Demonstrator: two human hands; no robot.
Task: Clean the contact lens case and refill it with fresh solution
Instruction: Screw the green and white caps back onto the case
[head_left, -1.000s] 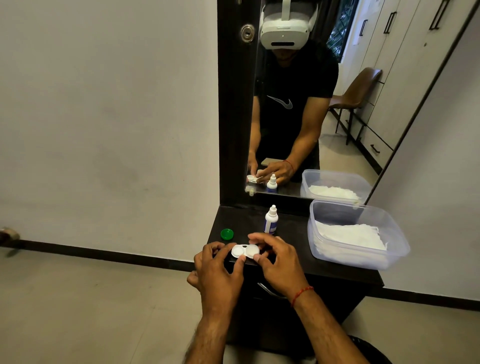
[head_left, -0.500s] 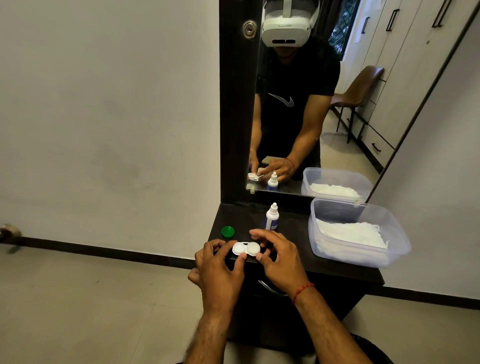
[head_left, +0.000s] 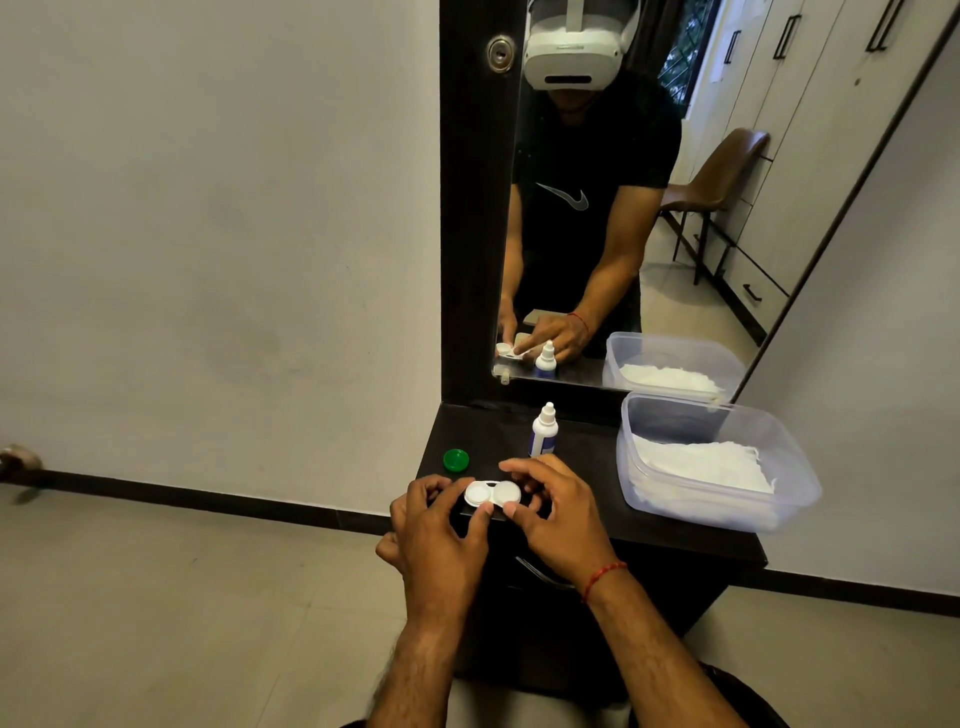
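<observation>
We hold the white lens case (head_left: 492, 493) at the near edge of the dark counter (head_left: 587, 447). Left hand (head_left: 436, 530) pinches its left end, right hand (head_left: 558, 525) its right end, fingers curled. Green cap (head_left: 456, 459) sits just far-left, solution bottle (head_left: 544, 431) stands upright behind, and the tissue tub (head_left: 727, 415) is to the right.

The thumb of the left hand (head_left: 439, 535) now sits higher, against the near edge of the white twin-cup plastic lens case (head_left: 492, 493). In the mirror (head_left: 691, 312), the forefinger of the right hand (head_left: 558, 519) now stretches straighter across the case.
</observation>
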